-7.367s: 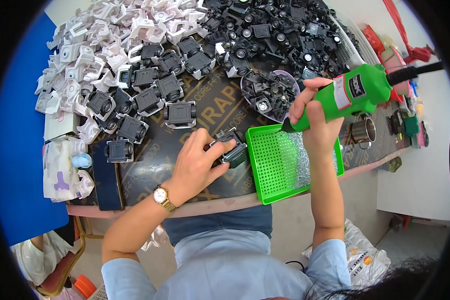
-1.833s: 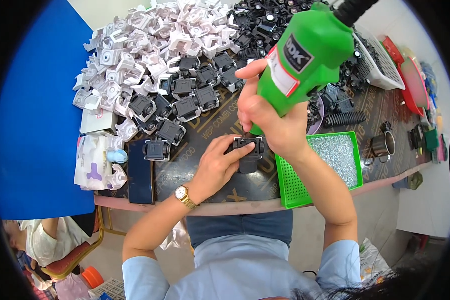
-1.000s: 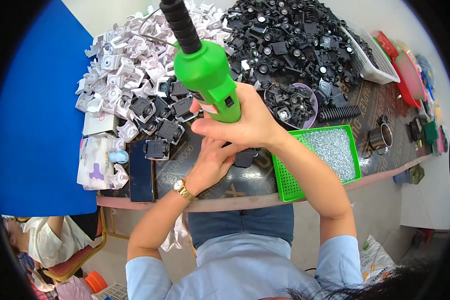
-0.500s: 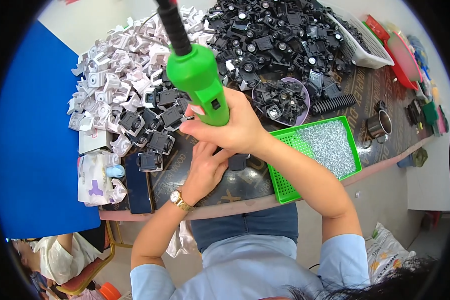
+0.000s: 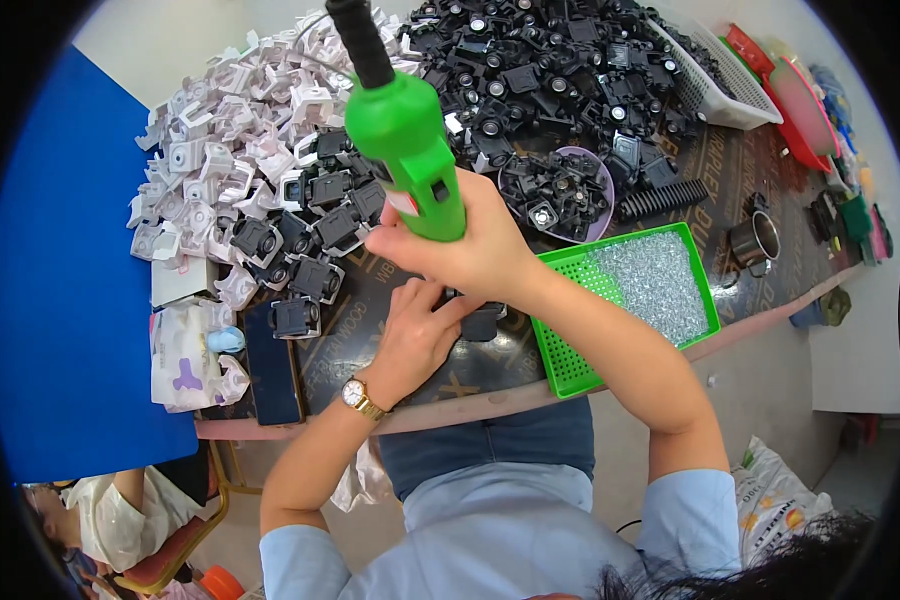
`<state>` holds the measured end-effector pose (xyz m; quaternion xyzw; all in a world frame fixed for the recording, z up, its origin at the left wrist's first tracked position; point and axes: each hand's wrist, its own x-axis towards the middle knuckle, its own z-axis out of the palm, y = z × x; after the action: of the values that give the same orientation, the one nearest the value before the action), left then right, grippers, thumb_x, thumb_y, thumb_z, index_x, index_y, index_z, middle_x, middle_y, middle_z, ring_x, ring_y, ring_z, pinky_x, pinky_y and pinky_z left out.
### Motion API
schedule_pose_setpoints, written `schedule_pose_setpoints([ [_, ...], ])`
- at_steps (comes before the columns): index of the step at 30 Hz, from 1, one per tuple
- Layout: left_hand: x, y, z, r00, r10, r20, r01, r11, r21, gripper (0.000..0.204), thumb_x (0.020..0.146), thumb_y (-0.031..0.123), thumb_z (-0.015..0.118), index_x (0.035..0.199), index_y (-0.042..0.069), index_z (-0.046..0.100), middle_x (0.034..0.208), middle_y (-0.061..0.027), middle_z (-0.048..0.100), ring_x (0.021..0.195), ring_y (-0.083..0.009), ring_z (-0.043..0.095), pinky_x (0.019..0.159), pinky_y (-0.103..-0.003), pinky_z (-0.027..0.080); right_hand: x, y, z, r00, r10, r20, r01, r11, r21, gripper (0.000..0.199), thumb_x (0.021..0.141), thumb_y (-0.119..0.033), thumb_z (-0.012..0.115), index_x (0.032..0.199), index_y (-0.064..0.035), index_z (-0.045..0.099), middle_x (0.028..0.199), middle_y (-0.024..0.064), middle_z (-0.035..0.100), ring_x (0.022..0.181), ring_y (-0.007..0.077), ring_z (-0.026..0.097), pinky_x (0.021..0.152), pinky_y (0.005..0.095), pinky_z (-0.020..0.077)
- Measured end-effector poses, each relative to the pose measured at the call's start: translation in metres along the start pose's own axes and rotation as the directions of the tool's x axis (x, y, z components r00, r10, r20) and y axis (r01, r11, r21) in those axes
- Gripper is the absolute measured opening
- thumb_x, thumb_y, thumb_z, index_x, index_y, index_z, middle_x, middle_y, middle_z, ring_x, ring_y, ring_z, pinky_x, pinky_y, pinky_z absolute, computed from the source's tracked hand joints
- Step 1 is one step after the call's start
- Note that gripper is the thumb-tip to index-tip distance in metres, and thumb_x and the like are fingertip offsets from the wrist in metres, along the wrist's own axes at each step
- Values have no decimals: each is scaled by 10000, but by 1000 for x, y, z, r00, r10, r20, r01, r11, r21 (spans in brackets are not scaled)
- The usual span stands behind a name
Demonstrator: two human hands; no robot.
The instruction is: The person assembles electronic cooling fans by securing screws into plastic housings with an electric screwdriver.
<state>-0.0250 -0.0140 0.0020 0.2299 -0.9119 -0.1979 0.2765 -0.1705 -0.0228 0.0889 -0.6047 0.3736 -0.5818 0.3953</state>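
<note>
My right hand (image 5: 475, 240) is wrapped round a green electric screwdriver (image 5: 405, 130), whose black cord sleeve rises from its top. The tool's lower end and bit are hidden beneath that hand. Just below, my left hand (image 5: 415, 335), with a gold watch at the wrist, has its fingers closed against a small black plastic part (image 5: 482, 322) on the table. Most of that part is covered by the hands. Left of them lie several black camera-like units in white frames (image 5: 312, 278). To the right, a green tray (image 5: 567, 372) holds a heap of small silvery screws.
White plastic housings (image 5: 210, 150) pile up at the far left, black parts (image 5: 550, 70) at the far middle. A purple bowl (image 5: 607, 195) of black pieces, a metal mug (image 5: 753, 243) and a white basket (image 5: 750, 112) stand to the right. A phone (image 5: 273, 370) lies near the left front edge.
The screwdriver and my right hand have shifted slightly right, and the view has moved a little. More of the black part now shows beside my left fingertips.
</note>
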Motion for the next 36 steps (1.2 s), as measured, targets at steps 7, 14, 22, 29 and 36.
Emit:
schedule_pose_setpoints([
  [7, 1, 3, 2, 994, 101, -35, -99, 994, 49, 457, 663, 24, 647, 1093, 179, 643, 1040, -98, 550, 878, -273, 499, 779, -382, 409, -8, -11, -4, 996, -68, -56, 71, 995, 68, 308, 738, -49, 726, 984, -10, 545, 707, -7, 553, 648, 71, 556, 575, 226, 451],
  [14, 0, 11, -2, 999, -6, -45, 12, 992, 128, 557, 627, 47, 700, 1156, 196, 613, 971, -84, 546, 812, -250, 512, 695, -350, 435, -25, -47, -75, 965, -69, -252, 128, 966, 226, 428, 919, -362, 529, 1126, 7, 462, 586, 31, 449, 454, 108, 451, 442, 243, 393],
  [22, 4, 12, -1, 998, -48, -35, 51, 994, 97, 571, 575, 79, 751, 1126, 153, 617, 787, -51, 445, 690, -224, 447, 612, -329, 400, -61, -18, -109, 934, -142, -329, 132, 990, -52, 448, 850, -315, 642, 1093, 25, 480, 595, 41, 481, 459, 94, 449, 440, 232, 383],
  [29, 4, 12, -2, 998, -46, -33, 49, 994, 98, 562, 582, 81, 752, 1124, 140, 616, 795, -52, 452, 681, -216, 441, 605, -323, 396, -61, -11, -111, 939, -122, -322, 131, 991, 6, 272, 773, -12, 670, 1014, 19, 548, 648, 10, 527, 485, 70, 492, 429, 205, 398],
  [36, 1, 10, -2, 999, -40, -23, 42, 993, 110, 566, 587, 96, 756, 1133, 148, 615, 794, -50, 448, 692, -218, 442, 615, -328, 388, -62, -10, -107, 939, -93, -332, 107, 994, 25, 272, 769, -22, 691, 1005, 12, 559, 645, 8, 542, 494, 61, 498, 442, 205, 389],
])
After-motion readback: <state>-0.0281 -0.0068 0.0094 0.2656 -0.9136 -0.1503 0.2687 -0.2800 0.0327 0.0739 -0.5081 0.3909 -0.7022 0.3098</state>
